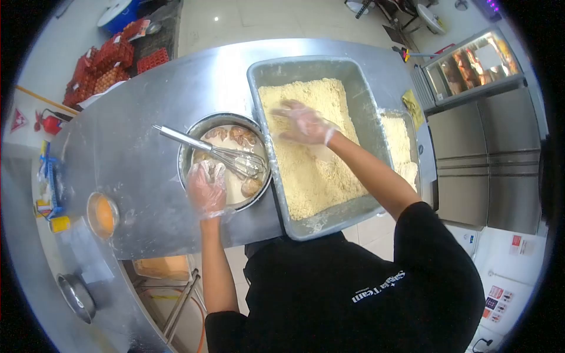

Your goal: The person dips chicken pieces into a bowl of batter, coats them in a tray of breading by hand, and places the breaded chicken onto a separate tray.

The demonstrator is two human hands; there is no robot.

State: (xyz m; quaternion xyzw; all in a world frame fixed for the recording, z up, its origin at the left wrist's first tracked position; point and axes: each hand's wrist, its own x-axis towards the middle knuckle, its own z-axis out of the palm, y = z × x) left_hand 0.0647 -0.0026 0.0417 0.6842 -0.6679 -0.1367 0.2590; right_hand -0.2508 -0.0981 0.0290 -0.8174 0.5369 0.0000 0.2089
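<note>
My left hand (pixel 207 188), in a clear plastic glove, is at the near left side of a round metal pot (pixel 183 154). Its fingers are curled down inside the rim; what they hold, if anything, is hidden. Pale liquid batter (pixel 234 189) fills the pot, with several brown food pieces (pixel 242 136) in it. A metal whisk (pixel 188 139) rests across the pot, wires in the batter and handle over the far left rim. My right hand (pixel 306 123), also gloved and smeared by motion, has its fingers stretched out over yellowish flour (pixel 312 182) in a large grey tub (pixel 368 126).
Right of the tub stands a smaller tray (pixel 416 154) of flour, with a yellow cloth (pixel 413 109) nearby. A bowl of orange liquid (pixel 105 213) and a metal bowl (pixel 76 298) are at left. Red net sacks (pixel 112 54) lie beyond the steel table (pixel 138 138).
</note>
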